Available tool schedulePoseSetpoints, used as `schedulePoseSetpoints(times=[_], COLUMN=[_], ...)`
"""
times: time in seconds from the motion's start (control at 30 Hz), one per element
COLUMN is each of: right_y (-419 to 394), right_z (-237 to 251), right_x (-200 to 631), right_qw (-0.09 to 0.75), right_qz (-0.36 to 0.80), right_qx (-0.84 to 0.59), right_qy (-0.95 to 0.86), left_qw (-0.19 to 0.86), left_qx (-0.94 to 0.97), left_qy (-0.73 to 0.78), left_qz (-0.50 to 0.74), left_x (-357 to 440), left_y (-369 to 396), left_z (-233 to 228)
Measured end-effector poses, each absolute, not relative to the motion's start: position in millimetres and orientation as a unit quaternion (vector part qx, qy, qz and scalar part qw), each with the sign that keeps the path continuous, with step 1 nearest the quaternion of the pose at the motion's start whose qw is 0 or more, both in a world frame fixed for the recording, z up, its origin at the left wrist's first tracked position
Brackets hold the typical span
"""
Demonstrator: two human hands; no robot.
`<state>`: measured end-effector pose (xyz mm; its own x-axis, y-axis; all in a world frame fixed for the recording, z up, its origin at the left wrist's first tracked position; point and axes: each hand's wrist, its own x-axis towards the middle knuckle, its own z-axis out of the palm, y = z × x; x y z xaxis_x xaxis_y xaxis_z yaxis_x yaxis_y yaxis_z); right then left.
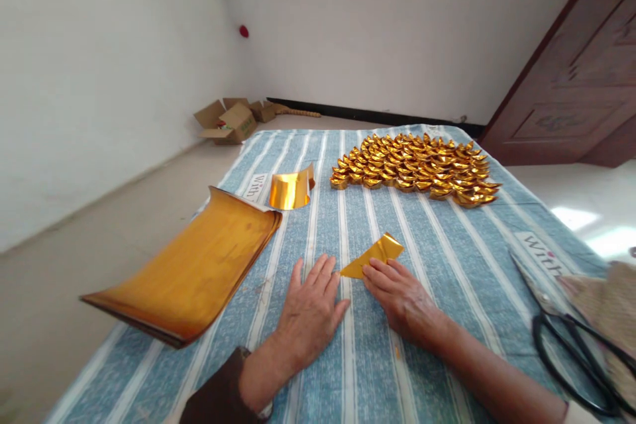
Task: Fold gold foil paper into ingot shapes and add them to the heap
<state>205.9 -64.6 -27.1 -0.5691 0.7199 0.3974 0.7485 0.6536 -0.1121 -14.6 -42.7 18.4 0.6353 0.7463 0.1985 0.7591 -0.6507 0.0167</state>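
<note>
A blue-and-white striped cloth [447, 258] covers the table, bearing a curling stack of gold foil sheets [193, 271] and rows of folded gold paper ingots [417, 169]. The person's left hand [311, 308] lies flat and empty, seemingly steadying the cloth. The right hand [397, 295] pins a small folded gold foil triangle [372, 256] under its fingertips, apparently pressing a crease.

Surface: a bed [348, 371] is covered by a blue-and-white striped cloth.
Far middle: a heap of folded gold ingots [417, 169] is laid in close rows.
Far left: a curled gold strip [291, 190] is stood on its edge.
Left edge: a stack of gold sheets [191, 268] is laid partly over the side, its corners curled up.
Near middle: a folded gold paper [373, 256] is laid flat; two hands are rested beside it.
Right edge: scissors [566, 331] are laid beside a woven mat [606, 305].
</note>
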Motion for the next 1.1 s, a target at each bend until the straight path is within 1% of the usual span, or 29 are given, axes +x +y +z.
schedulePoseSetpoints(times=[0.17,0.33,0.4,0.67,0.87,0.97,1.1], right_y=[-62.8,-61.7,-62.3,-64.1,-57.7,-50.7,-41.9], right_z=[-31.7,-33.9,-35.8,-40.0,-27.5,-27.4,-31.3], right_x=[204.1,202.4,202.3,202.1,211.9,223.9,238.5], right_qw=[0.222,0.235,0.239,0.278,0.340,0.381,0.390], right_qz=[-0.043,-0.046,-0.053,-0.078,-0.083,-0.114,-0.115], right_qx=[-0.422,-0.415,-0.416,-0.411,-0.394,-0.425,-0.500], right_qy=[-0.878,-0.878,-0.876,-0.865,-0.850,-0.813,-0.765], left_qw=[0.037,-0.057,-0.071,-0.076,-0.073,-0.078,-0.077], left_qx=[-0.884,-0.906,-0.904,-0.894,-0.892,-0.897,-0.906], left_qy=[-0.451,-0.405,-0.408,-0.430,-0.436,-0.424,-0.400], left_qz=[-0.115,-0.110,-0.104,-0.098,-0.096,-0.101,-0.114], left_x=[-8.4,4.9,9.0,11.8,9.9,5.9,-0.1], left_y=[-45.3,-60.8,-65.4,-69.2,-62.0,-53.9,-41.9], left_z=[28.0,22.6,18.2,10.4,10.2,14.5,18.3])
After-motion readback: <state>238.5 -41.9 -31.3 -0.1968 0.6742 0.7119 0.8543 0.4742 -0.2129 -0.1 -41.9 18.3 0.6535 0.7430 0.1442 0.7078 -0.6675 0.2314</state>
